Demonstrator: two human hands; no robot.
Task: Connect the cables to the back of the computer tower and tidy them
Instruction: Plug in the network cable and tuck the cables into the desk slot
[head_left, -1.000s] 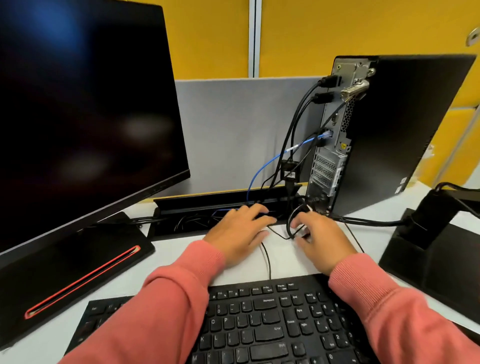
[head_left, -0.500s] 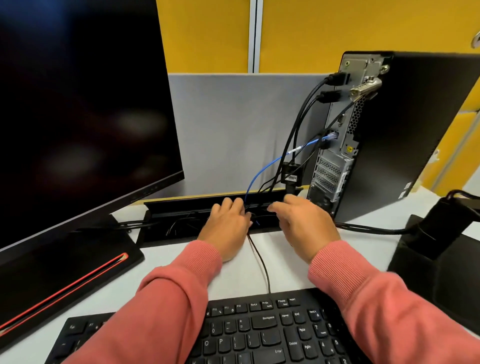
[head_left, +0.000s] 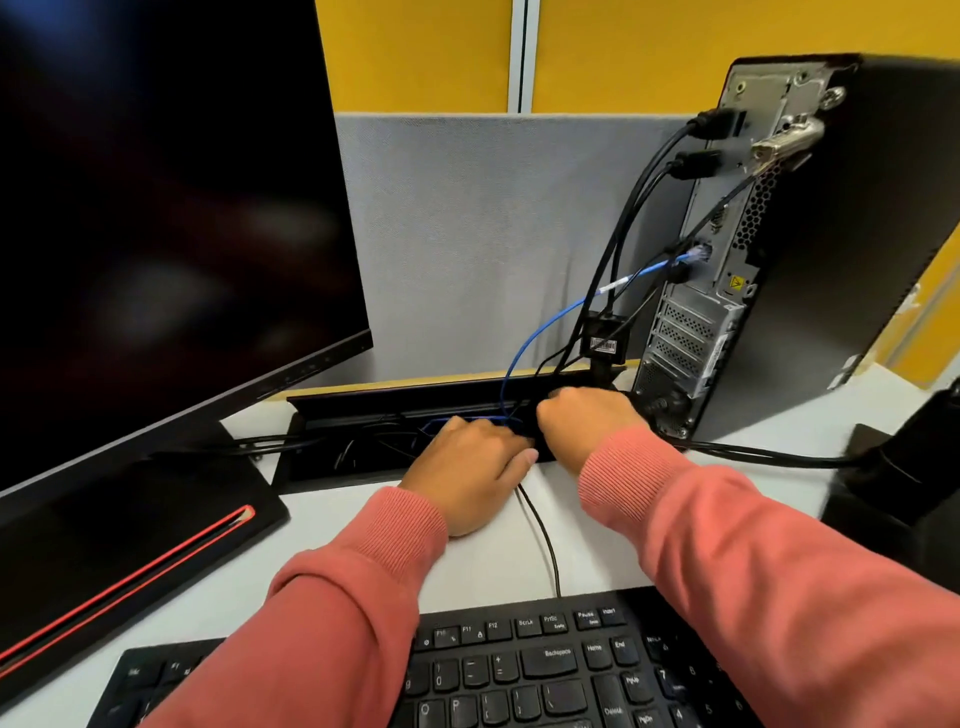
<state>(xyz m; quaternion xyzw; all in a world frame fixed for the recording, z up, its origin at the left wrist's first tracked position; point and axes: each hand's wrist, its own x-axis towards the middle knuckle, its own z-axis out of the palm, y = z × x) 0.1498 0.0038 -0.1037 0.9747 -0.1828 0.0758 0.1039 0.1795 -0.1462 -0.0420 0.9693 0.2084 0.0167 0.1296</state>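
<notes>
Both hands had moved up from the table into the cable tray (head_left: 363, 410) at centre frame. The left hand (head_left: 470, 467) lay flat, fingers reaching into the tray; the right hand (head_left: 587, 421) curled over the cables (head_left: 618, 249), its grip hidden. The cables were already plugged into the computer tower (head_left: 810, 249) at upper right, so tidying seemed underway.

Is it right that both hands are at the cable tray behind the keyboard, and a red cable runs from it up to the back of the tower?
Not quite: the head view shows that cable is blue, not red. Both hands, left and right, are at the cable tray behind the keyboard, beside the tower.
</notes>
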